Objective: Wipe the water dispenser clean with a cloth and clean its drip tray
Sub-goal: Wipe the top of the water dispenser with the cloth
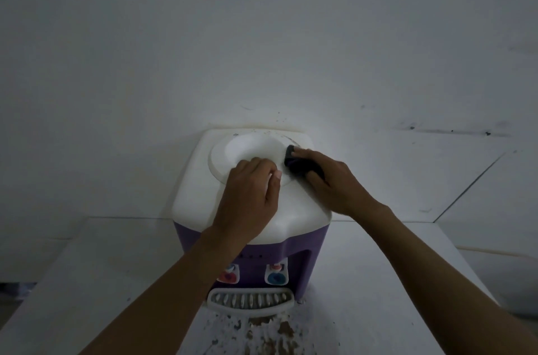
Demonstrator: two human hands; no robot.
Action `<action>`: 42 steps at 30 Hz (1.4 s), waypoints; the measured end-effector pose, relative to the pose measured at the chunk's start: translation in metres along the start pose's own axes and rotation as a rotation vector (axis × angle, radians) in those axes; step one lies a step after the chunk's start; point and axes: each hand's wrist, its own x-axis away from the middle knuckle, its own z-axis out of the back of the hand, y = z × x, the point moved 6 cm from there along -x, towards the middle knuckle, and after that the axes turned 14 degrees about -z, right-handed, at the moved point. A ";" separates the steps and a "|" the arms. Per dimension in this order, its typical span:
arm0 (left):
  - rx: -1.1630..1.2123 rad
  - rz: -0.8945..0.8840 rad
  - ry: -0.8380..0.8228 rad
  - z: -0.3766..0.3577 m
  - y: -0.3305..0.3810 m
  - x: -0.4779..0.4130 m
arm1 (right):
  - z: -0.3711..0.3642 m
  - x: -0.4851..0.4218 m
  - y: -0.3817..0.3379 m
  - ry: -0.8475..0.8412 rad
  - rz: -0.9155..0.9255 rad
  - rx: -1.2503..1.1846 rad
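Observation:
A small water dispenser point(198, 194) with a white top and purple body stands against the wall. My right hand point(329, 180) grips a dark cloth point(294, 161) and presses it on the right rim of the round bottle well. My left hand point(250, 194) rests on the well's front rim with its fingers curled over the edge. Below, a red tap point(228, 274) and a blue tap point(276, 274) sit above the grey slotted drip tray point(250, 299).
The dispenser sits on a white table point(378, 282) whose surface is chipped and stained brown just in front of the drip tray. A plain white wall point(262, 34) rises close behind. A pale rounded object shows at the far right edge.

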 end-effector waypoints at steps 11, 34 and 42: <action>-0.019 -0.011 0.005 -0.006 -0.001 0.000 | 0.011 0.012 0.011 0.041 0.017 0.085; -0.046 -0.003 -0.012 -0.008 -0.001 0.007 | 0.007 -0.037 0.014 0.045 -0.143 0.078; -0.050 -0.006 0.013 -0.008 -0.001 0.005 | 0.002 -0.082 0.010 -0.032 -0.171 0.151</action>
